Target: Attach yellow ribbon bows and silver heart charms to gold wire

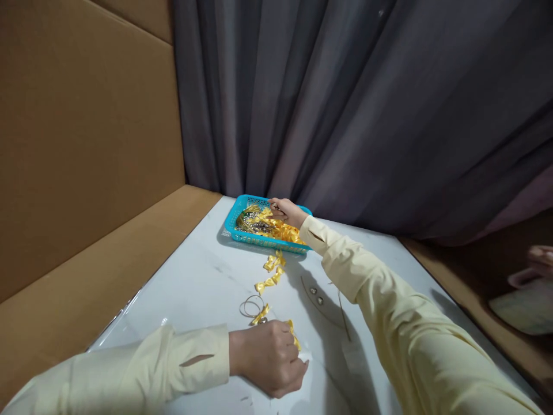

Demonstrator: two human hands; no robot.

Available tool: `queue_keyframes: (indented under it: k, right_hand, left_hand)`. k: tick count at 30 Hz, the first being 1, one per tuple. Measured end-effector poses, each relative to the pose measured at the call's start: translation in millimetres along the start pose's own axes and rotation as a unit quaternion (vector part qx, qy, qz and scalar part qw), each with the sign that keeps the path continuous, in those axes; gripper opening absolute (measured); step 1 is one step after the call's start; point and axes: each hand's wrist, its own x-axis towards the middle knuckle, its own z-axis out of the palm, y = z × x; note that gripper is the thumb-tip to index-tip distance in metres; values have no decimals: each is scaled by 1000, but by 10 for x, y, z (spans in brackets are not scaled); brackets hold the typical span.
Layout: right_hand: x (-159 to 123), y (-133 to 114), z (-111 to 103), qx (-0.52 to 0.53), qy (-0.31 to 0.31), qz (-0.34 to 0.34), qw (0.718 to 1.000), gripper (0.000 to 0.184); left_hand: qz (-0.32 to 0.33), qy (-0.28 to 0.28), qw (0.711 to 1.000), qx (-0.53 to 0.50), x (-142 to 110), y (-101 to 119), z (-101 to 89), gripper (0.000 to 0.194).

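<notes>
My left hand (270, 356) rests closed on the white table (207, 282) near the front edge, gripping a small yellow ribbon bow (294, 335) that sticks out above the knuckles. My right hand (287, 211) reaches far forward into a blue plastic basket (235, 214) filled with yellow bows and silvery metal bits; its fingers curl down into the pile, and what they hold is hidden. A trail of several yellow bows (273, 271) lies on the table between the basket and my left hand. A thin ring (250, 306) lies beside the nearest bow.
Brown cardboard panels (86, 144) wall the left side. A dark grey curtain (367, 104) hangs behind the table. Two small metal pieces (317, 295) and a thin rod (343, 316) lie right of the bows. At the far right edge sits a blurred pink and pale object (529, 288).
</notes>
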Motion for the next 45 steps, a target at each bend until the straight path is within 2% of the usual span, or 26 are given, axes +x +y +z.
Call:
queue_keyframes:
  k: [4,7,10,13,16,20,22,26,34,45]
  right_hand:
    - [-11,-94,-73,-61,-8,31,998,31]
    - [-133,-153,-157,-118,-32,42,992,30]
    - [-394,-176,-227,-192,-84,51,976,26]
    - [-748,-134,-202,-287,-138,55,946,27]
    - [-1119,23,-23,-381,-142,30,913,28]
    - [-1503,383,257,-486,-72,-19,871,26]
    - [-1607,561,299,-522,-54,-39,850,26]
    - [-1660,821,217,-557,-43,-80,826,28]
    - [-1606,1071,137,-546,1,-134,827,22]
    - [-1629,1143,111,-507,13,-184,842,13]
  left_hand:
    - [-9,7,1000,3,-8,-4,7,26]
    - [-8,-3,1000,0,-26,-7,17,27]
    - [0,-16,1000,-8,-47,-13,31,28]
    - [5,-21,1000,-21,-57,-20,41,27]
    - [14,-28,999,-23,-52,-23,34,27]
    - [27,-45,998,-17,-34,-21,5,26]
    - [26,-46,998,-21,-23,-21,-9,26]
    - [23,-52,998,-22,-12,-25,-22,27]
    - [28,-71,997,-24,-41,-21,17,27]
    - [29,-68,997,-29,-24,-15,-5,26]
